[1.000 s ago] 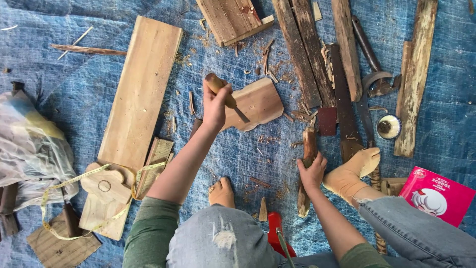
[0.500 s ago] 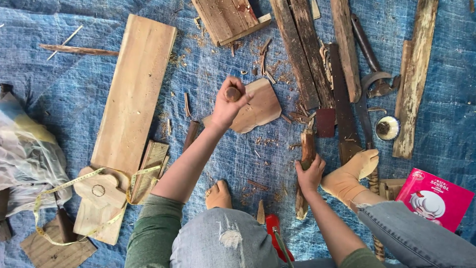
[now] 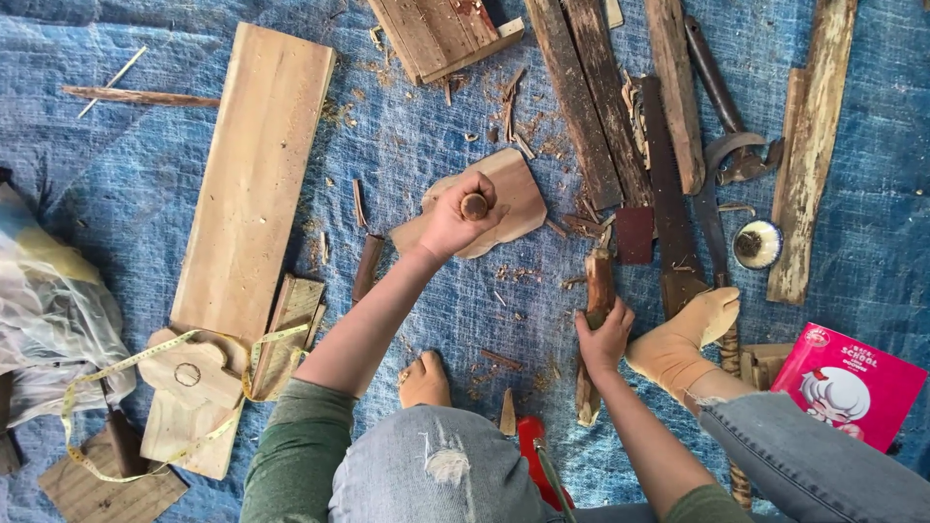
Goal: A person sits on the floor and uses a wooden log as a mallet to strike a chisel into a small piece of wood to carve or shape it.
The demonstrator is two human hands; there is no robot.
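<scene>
Left hand (image 3: pixel 453 221) fisted tight round brown wooden tool handle (image 3: pixel 474 205), raised over pale curved-edge wood piece (image 3: pixel 504 199) lying on blue woven tarp (image 3: pixel 116 145). Right hand (image 3: pixel 604 337) clasps rough reddish-brown stick (image 3: pixel 598 291), stick lying on tarp, just beside tan-socked foot (image 3: pixel 678 339). Long pale plank (image 3: pixel 257 174) to left; yellow measuring tape (image 3: pixel 145 353) looped over its rounded end. Rusty handsaw (image 3: pixel 664 199) and weathered dark boards (image 3: pixel 581 87) beyond stick.

Blue woven tarp (image 3: pixel 852 223), pale tan plank (image 3: pixel 257 174), pink box (image 3: pixel 848 385).
</scene>
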